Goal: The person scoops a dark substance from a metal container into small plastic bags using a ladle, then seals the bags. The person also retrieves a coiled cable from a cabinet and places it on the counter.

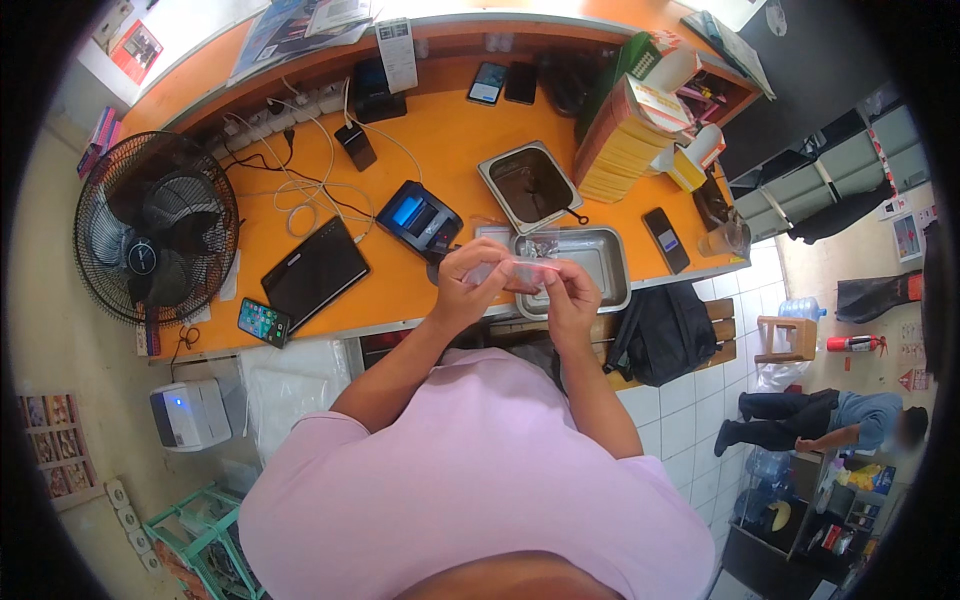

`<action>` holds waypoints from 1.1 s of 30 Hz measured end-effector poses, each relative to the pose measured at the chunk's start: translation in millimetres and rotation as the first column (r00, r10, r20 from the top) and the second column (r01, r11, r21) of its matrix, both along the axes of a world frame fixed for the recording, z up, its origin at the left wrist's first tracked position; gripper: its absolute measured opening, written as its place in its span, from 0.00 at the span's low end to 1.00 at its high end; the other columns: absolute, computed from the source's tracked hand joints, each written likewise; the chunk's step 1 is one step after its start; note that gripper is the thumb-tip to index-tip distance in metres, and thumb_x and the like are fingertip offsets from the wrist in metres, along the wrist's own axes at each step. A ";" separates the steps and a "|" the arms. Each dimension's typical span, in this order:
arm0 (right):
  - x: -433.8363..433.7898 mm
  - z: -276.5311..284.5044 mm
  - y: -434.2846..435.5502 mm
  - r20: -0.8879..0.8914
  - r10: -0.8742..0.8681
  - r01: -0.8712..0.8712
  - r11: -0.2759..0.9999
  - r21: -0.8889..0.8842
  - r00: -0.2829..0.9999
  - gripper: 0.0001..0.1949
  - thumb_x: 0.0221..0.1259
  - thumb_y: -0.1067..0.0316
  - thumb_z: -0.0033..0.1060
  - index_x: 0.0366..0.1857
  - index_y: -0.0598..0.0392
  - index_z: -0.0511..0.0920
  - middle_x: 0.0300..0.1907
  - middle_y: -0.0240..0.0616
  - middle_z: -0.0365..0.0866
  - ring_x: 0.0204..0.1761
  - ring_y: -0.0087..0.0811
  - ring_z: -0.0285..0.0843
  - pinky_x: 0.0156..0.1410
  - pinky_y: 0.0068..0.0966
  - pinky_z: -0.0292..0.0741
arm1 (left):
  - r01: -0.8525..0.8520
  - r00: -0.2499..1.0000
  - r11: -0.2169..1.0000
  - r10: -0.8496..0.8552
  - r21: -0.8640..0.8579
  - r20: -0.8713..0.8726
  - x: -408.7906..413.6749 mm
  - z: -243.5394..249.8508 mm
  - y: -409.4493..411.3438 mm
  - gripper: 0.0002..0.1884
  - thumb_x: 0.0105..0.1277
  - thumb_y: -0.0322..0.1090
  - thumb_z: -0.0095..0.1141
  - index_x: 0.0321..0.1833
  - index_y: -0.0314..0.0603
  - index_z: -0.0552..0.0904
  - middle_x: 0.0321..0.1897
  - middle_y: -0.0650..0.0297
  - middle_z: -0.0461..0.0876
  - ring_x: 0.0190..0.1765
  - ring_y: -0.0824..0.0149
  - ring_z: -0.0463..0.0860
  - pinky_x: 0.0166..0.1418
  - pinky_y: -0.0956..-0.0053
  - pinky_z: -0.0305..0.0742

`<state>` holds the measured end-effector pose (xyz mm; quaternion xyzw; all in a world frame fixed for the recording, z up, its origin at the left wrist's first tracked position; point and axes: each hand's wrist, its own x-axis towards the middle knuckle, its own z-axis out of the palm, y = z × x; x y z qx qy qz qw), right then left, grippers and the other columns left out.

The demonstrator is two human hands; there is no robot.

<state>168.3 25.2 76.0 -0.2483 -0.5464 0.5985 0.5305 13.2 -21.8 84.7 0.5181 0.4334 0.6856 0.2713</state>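
A small clear zip bag [525,279] with a red seal line and something brown inside is pinched between both hands. My left hand [472,281] grips its left end, and my right hand [572,300] grips the seal at the right. Under and beyond the hands lies a shallow steel tray [617,262] with clear plastic bags [541,246] at its near-left part. Behind that tray, a deeper square steel pan [499,174] holds a dark brown substance, with a utensil handle [576,216] sticking out over its rim.
Left on the orange counter [420,135] are a card terminal [420,220], a black tablet [316,274], a phone [262,322], cables and a fan [154,229]. Folded cartons [626,142] and another phone [666,240] are at right. A backpack [664,334] rests on a bench; a person [832,420] stands farther off.
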 end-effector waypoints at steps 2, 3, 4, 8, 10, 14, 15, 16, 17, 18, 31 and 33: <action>1.3 -2.3 -0.1 0.008 -0.001 0.001 1.000 0.024 1.000 0.04 0.66 0.72 0.58 0.37 0.61 0.79 0.38 0.35 0.79 0.38 0.22 0.75 0.44 0.19 0.74 | 0.002 1.000 1.000 -0.002 -0.003 -0.011 1.2 -1.0 -2.1 0.01 0.60 0.20 0.57 0.34 0.32 0.81 0.34 0.59 0.81 0.39 0.69 0.78 0.44 0.77 0.73; 2.4 -3.1 -0.5 -0.001 0.005 -0.005 1.000 0.017 1.000 0.03 0.66 0.73 0.58 0.37 0.60 0.79 0.37 0.35 0.79 0.38 0.21 0.75 0.44 0.19 0.74 | -0.007 1.000 1.000 0.007 -0.005 -0.029 2.2 0.3 -2.3 0.01 0.60 0.21 0.58 0.33 0.32 0.81 0.33 0.58 0.81 0.38 0.68 0.79 0.43 0.77 0.73; 3.2 -4.3 -1.4 -0.009 0.010 -0.010 1.000 0.010 1.000 0.03 0.66 0.73 0.58 0.37 0.60 0.79 0.37 0.35 0.79 0.38 0.21 0.75 0.44 0.18 0.74 | -0.015 0.999 1.000 0.015 -0.006 -0.047 3.2 2.1 -2.8 0.01 0.60 0.22 0.58 0.33 0.32 0.81 0.32 0.58 0.81 0.37 0.68 0.80 0.43 0.76 0.73; 9.0 -15.0 -5.8 0.068 -0.010 0.015 0.997 -0.071 0.998 0.04 0.65 0.72 0.59 0.38 0.60 0.78 0.37 0.35 0.79 0.37 0.21 0.75 0.46 0.17 0.72 | -0.095 0.991 0.995 0.098 0.036 -0.096 9.5 -3.0 -0.4 0.01 0.59 0.23 0.60 0.33 0.31 0.82 0.31 0.57 0.81 0.36 0.66 0.80 0.42 0.76 0.73; 7.7 -11.0 -7.8 0.002 0.002 -0.002 0.997 -0.082 1.000 0.04 0.65 0.73 0.59 0.38 0.60 0.77 0.37 0.35 0.79 0.38 0.21 0.75 0.46 0.17 0.72 | -0.115 0.992 0.993 0.115 0.000 -0.053 14.9 -2.0 -0.6 0.01 0.59 0.22 0.60 0.33 0.32 0.82 0.31 0.57 0.81 0.37 0.66 0.80 0.43 0.75 0.73; 1.1 0.9 -8.0 -0.100 -0.019 0.017 1.000 -0.021 0.995 0.02 0.65 0.73 0.58 0.37 0.59 0.78 0.35 0.33 0.79 0.36 0.19 0.76 0.42 0.18 0.73 | -0.092 0.995 0.994 0.095 0.056 -0.044 18.7 -3.7 6.2 0.02 0.58 0.22 0.61 0.33 0.32 0.83 0.31 0.59 0.81 0.36 0.67 0.79 0.41 0.76 0.73; 2.8 4.1 -8.6 -0.089 0.002 -0.006 0.999 -0.044 0.996 0.02 0.65 0.74 0.59 0.37 0.59 0.78 0.36 0.33 0.78 0.37 0.20 0.76 0.43 0.18 0.73 | -0.068 0.996 0.997 0.069 0.032 -0.056 19.8 -2.2 5.9 0.02 0.57 0.22 0.62 0.33 0.32 0.83 0.30 0.59 0.81 0.35 0.68 0.79 0.41 0.77 0.73; 4.3 7.9 -8.7 -0.079 0.024 -0.029 0.997 -0.069 0.997 0.02 0.65 0.74 0.59 0.36 0.59 0.78 0.36 0.33 0.78 0.37 0.20 0.75 0.43 0.18 0.73 | -0.044 0.997 0.999 0.044 0.007 -0.067 20.7 1.6 6.2 0.02 0.57 0.22 0.63 0.33 0.32 0.83 0.30 0.60 0.80 0.35 0.68 0.79 0.40 0.77 0.72; 5.4 9.4 -7.5 -0.070 0.046 -0.053 0.994 -0.093 0.996 0.02 0.64 0.74 0.60 0.36 0.59 0.78 0.36 0.32 0.78 0.37 0.20 0.75 0.43 0.18 0.73 | -0.021 0.997 1.000 0.019 -0.018 -0.078 21.5 5.3 7.4 0.03 0.57 0.22 0.63 0.33 0.32 0.83 0.30 0.60 0.80 0.34 0.69 0.78 0.39 0.78 0.72; 6.2 6.5 -7.3 -0.046 0.035 -0.038 0.998 -0.057 0.998 0.02 0.64 0.74 0.60 0.36 0.60 0.78 0.36 0.32 0.78 0.38 0.20 0.75 0.44 0.18 0.73 | -0.013 0.996 0.999 0.011 -0.030 -0.085 22.5 7.7 6.1 0.03 0.56 0.22 0.64 0.33 0.32 0.84 0.30 0.60 0.80 0.34 0.69 0.78 0.39 0.78 0.72; 38.7 -20.4 -8.4 0.356 -0.100 0.088 0.995 0.050 0.929 0.06 0.64 0.70 0.61 0.35 0.62 0.82 0.35 0.32 0.81 0.37 0.20 0.75 0.45 0.18 0.72 | 0.089 0.988 0.982 -0.108 -0.167 -0.106 20.9 -30.6 -3.3 0.04 0.63 0.26 0.59 0.38 0.32 0.83 0.30 0.59 0.81 0.36 0.70 0.79 0.41 0.76 0.73; 49.4 -28.3 -2.5 0.357 -0.159 0.192 0.980 -0.060 0.921 0.07 0.65 0.69 0.60 0.35 0.62 0.82 0.34 0.33 0.81 0.37 0.21 0.76 0.45 0.18 0.72 | -0.031 0.987 0.899 0.097 -0.438 0.130 -3.2 -63.2 -14.3 0.05 0.65 0.27 0.57 0.39 0.33 0.83 0.30 0.59 0.81 0.35 0.70 0.79 0.40 0.77 0.73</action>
